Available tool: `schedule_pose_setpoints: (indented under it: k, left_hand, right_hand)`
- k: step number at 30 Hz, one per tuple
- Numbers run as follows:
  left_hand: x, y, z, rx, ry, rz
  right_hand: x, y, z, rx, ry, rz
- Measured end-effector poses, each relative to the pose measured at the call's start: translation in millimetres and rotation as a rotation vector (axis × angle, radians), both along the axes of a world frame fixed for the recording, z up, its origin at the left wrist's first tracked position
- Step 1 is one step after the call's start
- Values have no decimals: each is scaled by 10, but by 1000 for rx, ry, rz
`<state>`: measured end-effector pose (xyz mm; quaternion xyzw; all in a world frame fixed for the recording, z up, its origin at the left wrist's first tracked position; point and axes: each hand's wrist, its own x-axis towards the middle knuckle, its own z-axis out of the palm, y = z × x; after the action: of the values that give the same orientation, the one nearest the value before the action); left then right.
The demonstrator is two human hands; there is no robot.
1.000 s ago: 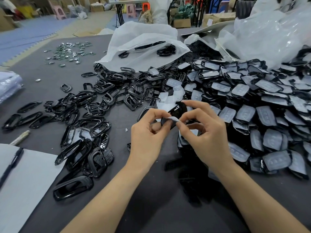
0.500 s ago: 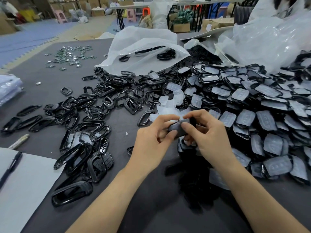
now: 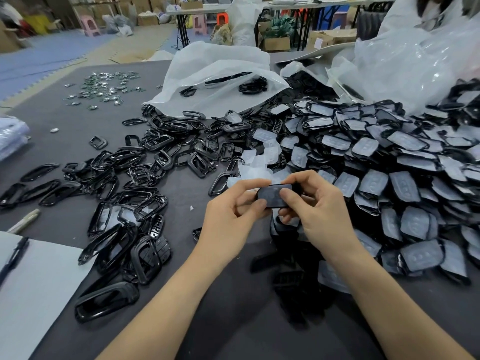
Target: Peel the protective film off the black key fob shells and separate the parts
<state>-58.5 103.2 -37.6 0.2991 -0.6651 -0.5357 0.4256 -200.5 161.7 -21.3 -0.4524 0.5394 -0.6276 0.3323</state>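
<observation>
Holding one black key fob shell [image 3: 272,197] just above the table [image 3: 233,320], at the centre of the view, a person grips it from both ends. The left hand [image 3: 233,216] pinches the shell's left end between thumb and forefinger. The right hand [image 3: 319,211] presses its thumb on the shell's face and curls its forefinger over the top edge. The face looks hazy grey, so the film seems not yet peeled; no lifted corner can be made out.

Likely troubles: the thin film could tear and leave a strip behind if it is pulled too sharply. The glossy shell could slip from so narrow a pinch and drop among the filmed shells [image 3: 389,178] heaped just to the right, mixing with them. Prying the parts apart with force could snap a slim frame.

Shells are hard, shiny black plastic, rounded oblongs. Their film is soft, cloudy and pale, faintly embossed with button shapes. Loose film pieces [image 3: 257,162] lie crumpled just beyond the hands. Open, ring-like black frames [image 3: 130,178] lie scattered to the left on the dark, matte table covering.
</observation>
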Motion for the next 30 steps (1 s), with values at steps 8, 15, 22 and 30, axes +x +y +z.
schedule_pose_setpoints:
  k: [8,15,22,30]
  left_hand:
    - [-1,-3,27,74,45,-30]
    - [15,-19,25,47,10,78]
    - [8,-25,18,90,-75,56]
    - [-4,68,11,-153,-155,57]
  right_hand:
    - [-16,-3,-19,-13,5,39]
    - [-42,-16,-86,5,61,113]
    - [-45,-22,-87,22,158,148]
    - [-4,-50,-101,77,53,84]
